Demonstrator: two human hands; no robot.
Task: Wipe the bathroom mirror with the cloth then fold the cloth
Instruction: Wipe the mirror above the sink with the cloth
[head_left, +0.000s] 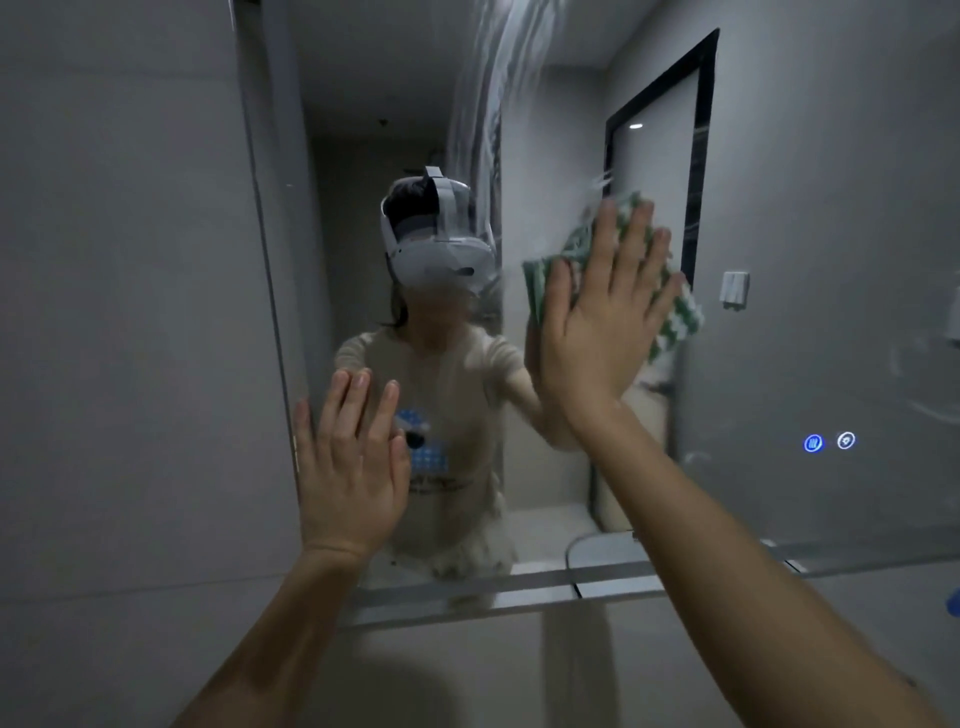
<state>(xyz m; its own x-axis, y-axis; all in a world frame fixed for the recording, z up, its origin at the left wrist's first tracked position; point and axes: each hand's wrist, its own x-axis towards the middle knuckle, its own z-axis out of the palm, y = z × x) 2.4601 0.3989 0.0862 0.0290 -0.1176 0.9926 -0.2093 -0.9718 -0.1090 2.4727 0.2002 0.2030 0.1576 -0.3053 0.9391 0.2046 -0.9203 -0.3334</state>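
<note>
The bathroom mirror fills the wall ahead, its left edge running down near the grey tiles. A green and white striped cloth lies flat against the glass at centre right. My right hand presses on the cloth with its palm flat and fingers spread, covering most of it. My left hand rests flat on the mirror near its lower left edge, fingers apart, holding nothing. Wet streaks run up the glass above the cloth.
Two lit blue touch buttons glow at the mirror's lower right. A metal ledge runs under the mirror. Grey tiled wall lies to the left. The mirror reflects a person with a headset, a dark door frame and a wall switch.
</note>
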